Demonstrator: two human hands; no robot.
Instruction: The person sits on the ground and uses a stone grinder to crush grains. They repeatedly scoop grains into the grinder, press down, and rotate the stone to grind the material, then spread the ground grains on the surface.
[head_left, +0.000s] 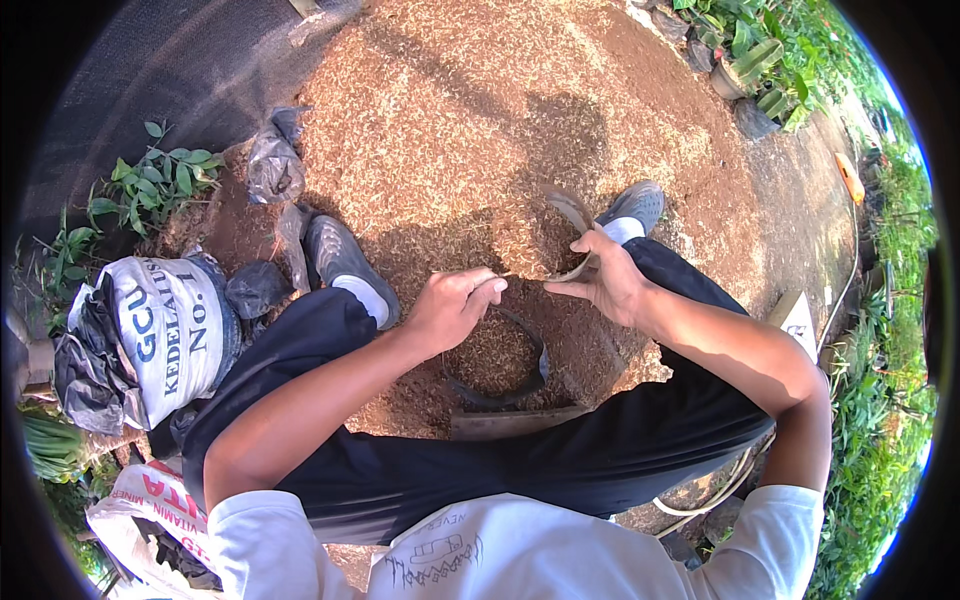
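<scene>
My left hand (459, 309) pinches a thin pale piece (507, 274) between thumb and fingers; what it belongs to is unclear. To its right, my right hand (611, 279) grips a curved, greyish band (571, 206) between the thumb and the spread fingers. The band bows upward and away from the palm, and its exact kind cannot be told. Below both hands, a dark round rim (541, 367), perhaps of a pot or bag, surrounds a mix of soil and husks (491, 349). A flat grey-brown strip (517, 424) lies just in front of my legs.
A broad heap of husk-covered soil (450, 135) spreads ahead between my shoes. On the left stand a printed white sack (169, 337), a black plastic bag (276, 169) and a leafy plant (161, 180). Potted plants (731, 79) and a pale cable (840, 289) lie along the right.
</scene>
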